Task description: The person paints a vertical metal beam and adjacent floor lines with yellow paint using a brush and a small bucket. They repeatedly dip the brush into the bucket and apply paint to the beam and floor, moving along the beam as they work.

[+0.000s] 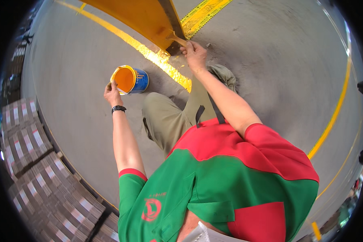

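Note:
My right hand (195,55) is closed around the handle of a paintbrush (180,40). The brush's head meets the lower part of a yellow upright panel (139,18), near its dark edge. At my left, a blue paint can (141,80) stands tilted towards me on the grey floor, with orange-yellow paint (125,79) inside. The fingers of my left hand (113,95) grip its rim. Something pale lies along the rim by my fingertips; I cannot make out what it is.
A rough yellow painted line (161,62) runs along the floor up to the panel's foot. Beyond the panel lies a wider yellow strip (205,16) with patterned borders. Stacked bundles of flat brown sheets (56,193) stand at the left. Another yellow line (330,125) curves along the right.

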`<action>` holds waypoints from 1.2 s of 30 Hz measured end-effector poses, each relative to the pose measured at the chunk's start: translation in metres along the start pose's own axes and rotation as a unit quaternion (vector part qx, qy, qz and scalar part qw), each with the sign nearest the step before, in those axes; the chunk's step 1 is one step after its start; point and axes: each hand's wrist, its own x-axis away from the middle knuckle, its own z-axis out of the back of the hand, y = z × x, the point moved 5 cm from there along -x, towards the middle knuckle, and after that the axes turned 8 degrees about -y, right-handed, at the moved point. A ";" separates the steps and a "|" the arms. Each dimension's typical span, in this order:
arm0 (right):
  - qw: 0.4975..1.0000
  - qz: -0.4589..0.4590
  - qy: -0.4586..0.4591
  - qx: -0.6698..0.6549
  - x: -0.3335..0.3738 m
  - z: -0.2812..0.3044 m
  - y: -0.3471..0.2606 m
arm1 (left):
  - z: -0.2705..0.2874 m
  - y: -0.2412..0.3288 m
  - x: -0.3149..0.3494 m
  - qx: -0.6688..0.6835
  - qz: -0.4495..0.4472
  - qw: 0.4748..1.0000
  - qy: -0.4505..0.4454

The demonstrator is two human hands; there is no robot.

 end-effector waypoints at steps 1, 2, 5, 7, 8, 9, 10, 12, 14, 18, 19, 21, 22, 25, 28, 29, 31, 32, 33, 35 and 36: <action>0.999 0.015 0.014 0.028 0.005 0.005 -0.017 | 0.001 -0.003 -0.004 0.011 -0.013 1.000 -0.006; 0.998 0.019 0.028 0.056 0.011 0.010 -0.030 | 0.003 -0.011 -0.008 0.014 -0.006 1.000 -0.001; 0.995 0.034 0.079 0.052 0.017 0.013 -0.056 | 0.013 -0.022 -0.016 -0.002 0.001 0.999 -0.041; 0.992 0.026 0.113 0.047 0.014 0.004 -0.060 | 0.017 -0.024 -0.025 -0.030 0.006 0.998 -0.055; 0.990 0.002 0.143 -0.005 0.013 0.001 -0.056 | 0.024 -0.026 -0.027 -0.026 -0.009 0.997 -0.066; 0.986 -0.013 0.164 -0.030 0.011 -0.004 -0.051 | 0.028 -0.028 -0.028 -0.033 -0.011 0.997 -0.067; 0.981 -0.028 0.183 -0.055 0.010 -0.009 -0.046 | 0.028 -0.031 -0.029 -0.027 -0.004 0.996 -0.083; 0.962 -0.085 0.233 -0.111 0.010 -0.015 -0.030 | 0.035 -0.036 -0.027 -0.037 0.017 0.994 -0.104; 0.951 -0.101 0.269 -0.114 0.011 -0.017 -0.020 | 0.044 -0.035 -0.025 -0.046 0.044 0.992 -0.106; 0.942 -0.117 0.305 0.076 0.009 -0.015 -0.008 | 0.044 -0.016 -0.031 -0.134 0.080 0.978 -0.139; 0.944 -0.086 0.299 0.110 0.006 -0.016 -0.005 | 0.037 -0.008 -0.035 -0.108 0.051 0.980 -0.158; 0.933 -0.083 0.302 0.178 0.002 -0.015 0.012 | 0.026 -0.005 -0.036 -0.100 0.045 0.979 -0.169; 0.935 -0.083 0.301 0.167 -0.002 -0.015 0.023 | 0.019 -0.005 -0.037 -0.070 0.033 0.983 -0.166; 0.939 -0.004 0.299 0.170 -0.016 -0.015 0.049 | 0.008 -0.010 -0.031 -0.005 0.013 0.989 -0.146; 0.925 -0.013 0.300 0.235 -0.034 -0.017 0.063 | 0.008 -0.014 -0.016 0.034 0.000 0.990 -0.134; 0.910 -0.011 0.311 0.275 -0.038 -0.019 0.061 | 0.008 -0.013 -0.013 0.041 -0.003 0.990 -0.132; 0.913 -0.006 0.268 0.308 -0.048 -0.027 0.057 | 0.009 -0.009 -0.010 0.040 -0.006 0.990 -0.133; 0.906 0.003 0.254 0.339 -0.049 -0.031 0.053 | 0.009 -0.006 -0.009 0.031 -0.003 0.990 -0.137; 0.900 -0.006 0.230 0.371 -0.050 -0.036 0.053 | 0.010 -0.007 -0.008 0.013 0.018 0.991 -0.133; 0.905 0.004 0.264 0.334 -0.043 -0.037 0.051 | 0.008 -0.002 -0.009 0.045 0.004 0.987 -0.152; 0.911 0.014 0.268 0.312 -0.040 -0.039 0.052 | 0.008 0.000 -0.012 0.041 0.005 0.987 -0.158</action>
